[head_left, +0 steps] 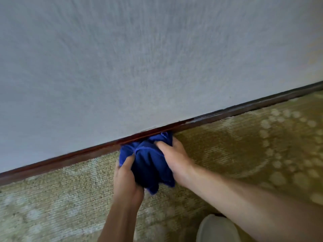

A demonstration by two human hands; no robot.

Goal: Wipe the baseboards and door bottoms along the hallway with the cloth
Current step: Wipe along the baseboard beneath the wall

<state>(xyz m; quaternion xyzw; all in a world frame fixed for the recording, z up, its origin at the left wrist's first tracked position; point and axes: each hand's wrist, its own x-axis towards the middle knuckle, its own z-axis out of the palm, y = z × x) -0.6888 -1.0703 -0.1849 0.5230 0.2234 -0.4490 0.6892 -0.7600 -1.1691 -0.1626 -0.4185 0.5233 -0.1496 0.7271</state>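
Two hands (150, 165) bunching one cloth (150, 159), seemingly against one baseboard (244, 108).

Carpet (244, 145) lies open left and right along the baseboard (244, 107); the wall (139, 58) blocks the far side; a shoe (216, 227) stands near right.

I count two hands, left hand (126, 179) and right hand (174, 158), one blue cloth (150, 161), one dark baseboard (244, 107), one wall (139, 58), one patterned carpet (244, 145), one pale knee (216, 227).
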